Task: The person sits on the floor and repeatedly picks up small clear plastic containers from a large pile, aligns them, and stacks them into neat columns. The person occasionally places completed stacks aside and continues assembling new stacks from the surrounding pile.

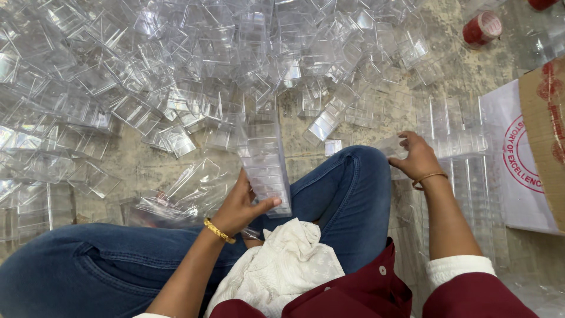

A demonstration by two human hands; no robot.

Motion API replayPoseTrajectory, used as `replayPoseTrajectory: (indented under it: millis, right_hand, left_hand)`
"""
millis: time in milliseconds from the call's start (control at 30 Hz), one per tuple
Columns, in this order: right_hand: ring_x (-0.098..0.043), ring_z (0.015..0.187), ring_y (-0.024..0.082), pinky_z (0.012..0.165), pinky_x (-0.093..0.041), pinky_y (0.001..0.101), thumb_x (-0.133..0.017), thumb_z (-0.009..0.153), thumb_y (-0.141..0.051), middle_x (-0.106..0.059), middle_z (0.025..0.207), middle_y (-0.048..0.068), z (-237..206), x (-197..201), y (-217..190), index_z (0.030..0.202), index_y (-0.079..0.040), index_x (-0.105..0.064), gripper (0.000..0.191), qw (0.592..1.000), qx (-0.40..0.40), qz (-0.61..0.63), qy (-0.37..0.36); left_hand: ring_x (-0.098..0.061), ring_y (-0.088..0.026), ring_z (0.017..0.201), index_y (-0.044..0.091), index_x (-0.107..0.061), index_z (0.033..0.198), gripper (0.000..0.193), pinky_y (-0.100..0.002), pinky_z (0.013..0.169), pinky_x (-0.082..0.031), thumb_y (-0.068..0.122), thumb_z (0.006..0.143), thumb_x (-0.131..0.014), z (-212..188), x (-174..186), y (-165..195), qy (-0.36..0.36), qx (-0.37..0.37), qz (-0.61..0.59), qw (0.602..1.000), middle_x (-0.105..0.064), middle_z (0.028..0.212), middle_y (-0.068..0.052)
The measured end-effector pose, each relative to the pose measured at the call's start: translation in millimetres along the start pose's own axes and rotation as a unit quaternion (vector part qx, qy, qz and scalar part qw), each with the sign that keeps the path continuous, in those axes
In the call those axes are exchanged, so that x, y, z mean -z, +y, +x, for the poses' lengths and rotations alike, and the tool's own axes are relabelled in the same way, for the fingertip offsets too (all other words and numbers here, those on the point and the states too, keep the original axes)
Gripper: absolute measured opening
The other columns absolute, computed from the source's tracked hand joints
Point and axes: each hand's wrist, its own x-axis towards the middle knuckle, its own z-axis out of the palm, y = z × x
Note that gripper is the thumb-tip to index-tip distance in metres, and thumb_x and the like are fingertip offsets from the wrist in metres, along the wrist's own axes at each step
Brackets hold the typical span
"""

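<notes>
Clear plastic boxes, stacked and held in both hands

Left hand (238,206) grips a tall stack of nested boxes (265,168) standing over the lap; right hand (416,156) closes on a second stack (462,143) lying sideways on rows of boxes beside the knee. Beyond, a loose heap of boxes (176,70) covers the floor, a red tape roll (481,28) at its far edge.

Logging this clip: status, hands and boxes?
Left hand grips nested stack of clear boxes. Right hand holds second clear stack. Loose clear boxes heaped ahead.
</notes>
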Motion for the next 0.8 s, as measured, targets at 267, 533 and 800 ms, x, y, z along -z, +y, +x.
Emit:
replayPoseTrajectory:
  millis: [267,533,800]
  right_hand:
    - [-0.053,0.13,0.04,0.104,-0.048,0.0504,-0.09,0.071,-0.032,-0.059,0.138,0.021,5.8,-3.8,-20.0,0.149,-0.008,-0.042,0.095,0.993,-0.069,-0.099,0.004]
    - [-0.06,0.122,0.041,0.101,-0.05,0.0505,-0.08,0.086,-0.038,-0.064,0.134,0.023,8.0,-1.5,-79.2,0.143,-0.004,-0.057,0.07,0.984,0.024,-0.104,0.142]
    - [-0.064,0.122,0.035,0.105,-0.052,0.0447,-0.084,0.071,-0.037,-0.066,0.131,0.018,72.3,-52.3,-166.5,0.136,-0.015,-0.062,0.073,0.948,-0.035,-0.186,-0.256]
  left_hand:
    - [-0.056,-0.026,0.134,0.009,-0.01,0.157,0.108,-0.043,0.103,-0.057,0.017,0.077,-0.082,2.9,1.9,-7.1,0.004,0.029,0.085,0.996,-0.05,0.147,-0.014]
    - [-0.064,-0.025,0.123,0.008,-0.029,0.158,0.095,-0.041,0.099,-0.059,0.016,0.08,-0.083,11.7,17.4,7.6,0.128,-0.026,0.036,0.991,-0.061,0.139,-0.015]
    - [-0.065,-0.023,0.11,0.009,-0.028,0.161,0.1,-0.037,0.092,-0.058,0.016,0.077,-0.082,7.5,24.8,28.7,0.235,-0.027,-0.013,0.971,-0.06,0.13,-0.014]
